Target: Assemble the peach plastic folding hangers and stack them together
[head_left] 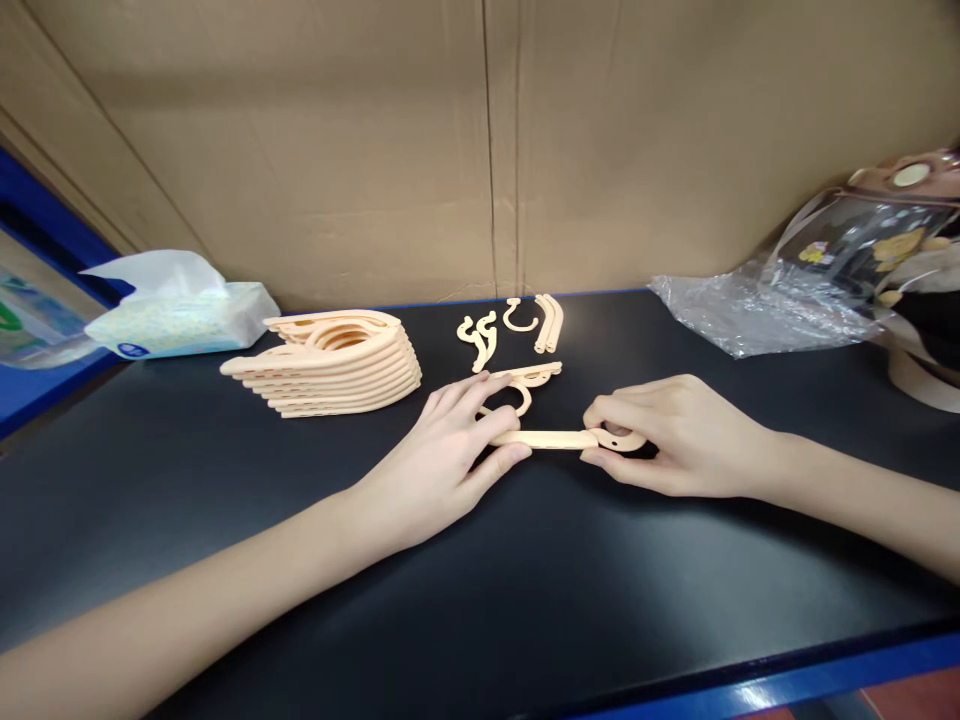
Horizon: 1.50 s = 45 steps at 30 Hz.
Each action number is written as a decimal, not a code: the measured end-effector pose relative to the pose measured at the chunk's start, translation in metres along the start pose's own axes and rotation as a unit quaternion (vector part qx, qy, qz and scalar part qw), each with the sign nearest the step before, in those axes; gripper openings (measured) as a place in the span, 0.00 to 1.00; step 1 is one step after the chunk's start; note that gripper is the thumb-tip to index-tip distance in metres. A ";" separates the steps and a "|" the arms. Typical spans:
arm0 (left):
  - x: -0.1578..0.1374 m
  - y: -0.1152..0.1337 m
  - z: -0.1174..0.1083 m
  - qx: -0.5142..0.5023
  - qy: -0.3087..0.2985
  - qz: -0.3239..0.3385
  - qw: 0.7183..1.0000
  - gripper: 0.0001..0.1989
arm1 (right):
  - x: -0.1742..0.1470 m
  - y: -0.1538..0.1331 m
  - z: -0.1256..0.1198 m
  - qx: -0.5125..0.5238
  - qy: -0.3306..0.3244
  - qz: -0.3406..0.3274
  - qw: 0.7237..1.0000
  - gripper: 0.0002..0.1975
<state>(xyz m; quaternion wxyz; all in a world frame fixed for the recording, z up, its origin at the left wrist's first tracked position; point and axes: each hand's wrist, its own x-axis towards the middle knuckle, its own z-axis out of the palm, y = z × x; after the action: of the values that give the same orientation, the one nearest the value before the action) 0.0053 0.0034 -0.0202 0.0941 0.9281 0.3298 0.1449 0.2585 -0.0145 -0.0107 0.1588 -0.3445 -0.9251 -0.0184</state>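
Low over the black table, both my hands grip a cream plastic folding hanger. My left hand pinches its left end between thumb and fingers. At the other end, my right hand closes thumb and fingers round a curved, hooked piece with a small hole. A ring-shaped hook and a straight cream piece lie just beyond my left fingers, which partly hide them. Farther back are two small curved pieces, a loose hook and some slim curved arms.
A neat stack of folded cream hangers stands left of my hands. Behind it sits a tissue pack. Crumpled clear plastic and a transparent bag lie at the right. Cardboard walls off the back of the black table.
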 end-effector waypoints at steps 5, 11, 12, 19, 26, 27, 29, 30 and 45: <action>0.000 -0.001 -0.001 -0.003 0.002 -0.008 1.000 0.11 | -0.001 0.003 0.001 0.027 -0.013 -0.007 1.000 0.10; 0.000 -0.001 -0.001 0.004 0.012 -0.009 1.000 0.11 | 0.000 0.005 0.001 0.060 0.000 0.041 0.997 0.13; 0.000 0.000 -0.001 0.005 0.014 -0.008 1.000 0.11 | 0.001 0.006 0.000 0.060 0.006 0.056 0.997 0.15; 0.000 0.000 -0.001 0.003 0.016 -0.008 1.000 0.11 | 0.002 0.007 0.001 0.066 0.011 0.083 0.994 0.17; 0.000 0.001 -0.001 0.004 0.022 -0.007 1.000 0.12 | 0.000 0.008 0.001 0.110 -0.002 0.083 0.990 0.07; -0.001 0.001 -0.001 0.004 0.021 -0.007 1.000 0.11 | 0.000 0.008 0.001 0.111 -0.003 0.083 0.990 0.07; -0.001 0.001 -0.001 0.005 0.018 -0.005 1.000 0.11 | 0.000 0.008 0.001 0.113 -0.005 0.084 0.990 0.07; -0.001 0.001 -0.001 0.005 0.018 -0.005 1.000 0.11 | 0.000 0.009 0.001 0.114 -0.007 0.084 0.990 0.07; -0.001 0.000 -0.001 -0.008 0.027 -0.011 1.000 0.11 | 0.000 0.008 0.002 0.109 -0.035 0.049 0.992 0.09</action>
<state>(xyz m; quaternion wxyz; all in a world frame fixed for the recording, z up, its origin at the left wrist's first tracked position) 0.0046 0.0032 -0.0198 0.0943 0.9193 0.3414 0.1718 0.2630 -0.0075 -0.0135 0.1635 -0.3707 -0.9085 0.1026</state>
